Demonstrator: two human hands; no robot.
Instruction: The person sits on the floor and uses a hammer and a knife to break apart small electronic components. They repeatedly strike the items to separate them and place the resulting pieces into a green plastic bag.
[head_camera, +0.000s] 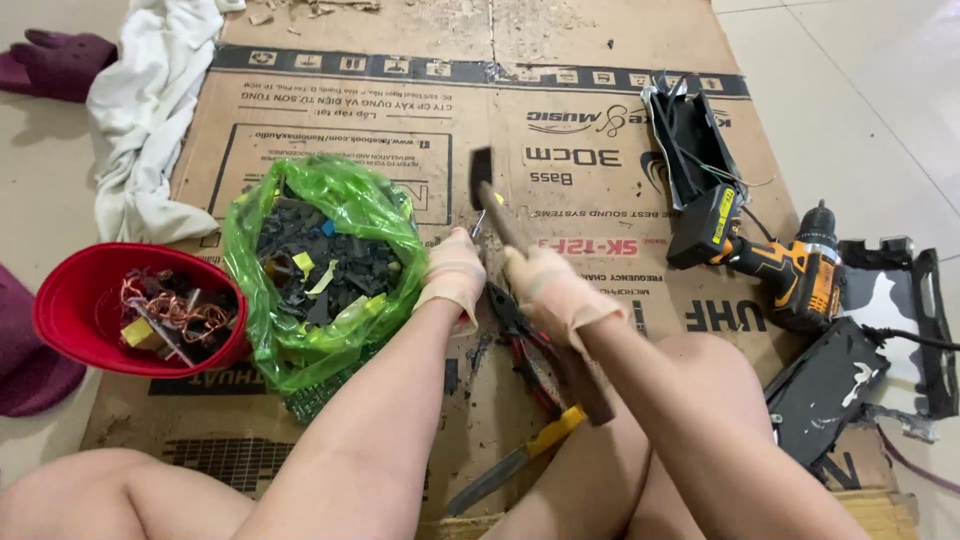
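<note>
Over the flattened cardboard (600, 330) the right hand (548, 285) grips a raised hammer (500, 215) while the left hand (455, 270) pinches a small metal piece (478, 226), so the strike looks due and calls for careful aim clear of the fingers

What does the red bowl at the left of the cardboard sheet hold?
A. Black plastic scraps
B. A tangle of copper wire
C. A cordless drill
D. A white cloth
B: the red bowl holds a tangle of copper wire with a few small bits; the black plastic scraps lie in the green plastic bag beside it, and the cordless drill lies on the cardboard at the far right.
</note>
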